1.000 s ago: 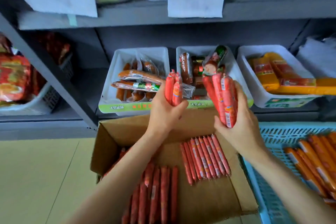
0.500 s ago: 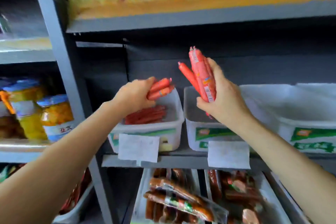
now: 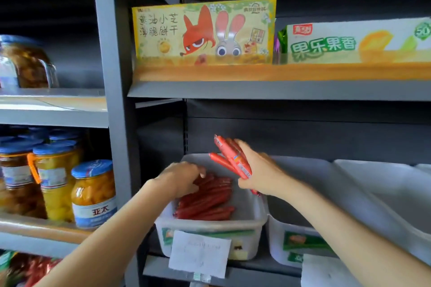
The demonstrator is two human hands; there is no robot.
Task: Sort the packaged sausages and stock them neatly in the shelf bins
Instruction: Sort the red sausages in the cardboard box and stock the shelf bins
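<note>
- Stocking in progress: left hand [image 3: 180, 177] lies in the bin [image 3: 254, 219], fingers curled down over the top of the sausages [image 3: 205, 200]; whether it pinches any or only presses them, I cannot tell.
- Right hand [image 3: 257, 173] hovers over the bin's right rear corner, gripping a bundle [image 3: 233, 158] of lighter red sausages, their ends fanned upward past the fingers.
- Sausages in bin: dark red, stacked roughly parallel, running left to right, filling the left and middle; bare floor at the right.
- Risk, mixing: the bundle looks paler than the bin's stock; judged a different kind, dropping it here would spoil the sort. The label [image 3: 199, 253] is too faint to read, so the match cannot be confirmed.
- Risk, slippage: one sausage of the bundle splays lower than the rest; a loose grip could shed it behind the bin or into the next bin [image 3: 300, 243].
- Risk, disorder: the left hand bearing on the stack could roll the top row askew, so new ones would lie crooked.
- Risk, collision: both hands crowd one bin; a wrist could nudge it on the shelf [image 3: 233, 275].
</note>
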